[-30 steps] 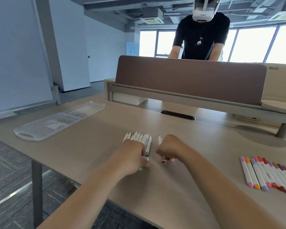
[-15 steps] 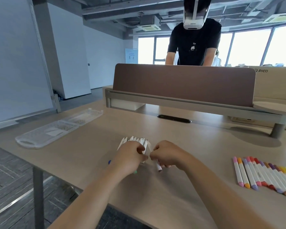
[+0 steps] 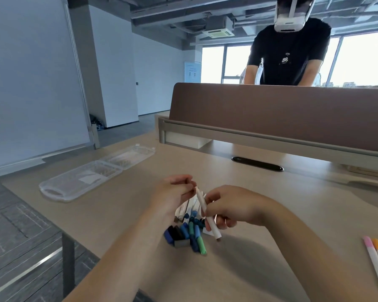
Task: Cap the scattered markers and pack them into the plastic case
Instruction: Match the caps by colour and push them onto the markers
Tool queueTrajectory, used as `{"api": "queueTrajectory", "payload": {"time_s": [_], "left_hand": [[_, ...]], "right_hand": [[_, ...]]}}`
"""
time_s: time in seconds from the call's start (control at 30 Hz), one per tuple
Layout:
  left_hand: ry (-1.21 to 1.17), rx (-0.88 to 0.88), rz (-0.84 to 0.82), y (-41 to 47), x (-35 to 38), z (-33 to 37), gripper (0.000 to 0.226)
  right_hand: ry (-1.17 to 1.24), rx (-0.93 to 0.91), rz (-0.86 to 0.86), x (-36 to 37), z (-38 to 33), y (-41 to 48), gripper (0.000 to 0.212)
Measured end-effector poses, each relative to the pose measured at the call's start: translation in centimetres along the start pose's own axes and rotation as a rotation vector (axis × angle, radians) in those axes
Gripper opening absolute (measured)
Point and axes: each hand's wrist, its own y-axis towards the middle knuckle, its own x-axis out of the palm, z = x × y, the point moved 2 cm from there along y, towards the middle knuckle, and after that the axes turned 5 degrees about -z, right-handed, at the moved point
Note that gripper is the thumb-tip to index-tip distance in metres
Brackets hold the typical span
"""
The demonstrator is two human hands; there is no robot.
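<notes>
Hands working one white marker above a loose pile, head view.
Your right hand (image 3: 227,210) is clamped on the marker (image 3: 201,199), well right of the open plastic case (image 3: 52,196). Your left hand (image 3: 172,195) curls at its upper end; whether it grips cannot be told. The pile (image 3: 189,229) also lies right of the case, under your hands. A slipped press could scatter it, or the seemingly bare lower tip could mark your fingers.
</notes>
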Motion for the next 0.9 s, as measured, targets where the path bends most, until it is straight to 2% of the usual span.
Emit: {"api": "queueTrajectory", "payload": {"time_s": [0.1, 0.23, 0.47, 0.9], "left_hand": [[0.01, 0.01, 0.003, 1.2, -0.4, 0.3, 0.021], [-0.061, -0.022, 0.002, 1.7, -0.1, 0.3, 0.017], [0.018, -0.036, -0.09, 1.7, 2.2, 0.3, 0.016], [0.191, -0.02, -0.078, -0.4, 2.5, -0.8, 0.014]], "right_hand": [[-0.014, 0.001, -0.048, -0.3, 0.0, 0.9, 0.008], [-0.028, 0.028, -0.059, -0.6, 0.5, 0.8, 0.013], [-0.009, 0.067, 0.044, -1.6, 1.6, 0.0, 0.013], [0.091, 0.002, 0.151, -0.1, 2.2, -1.6, 0.018]]}}
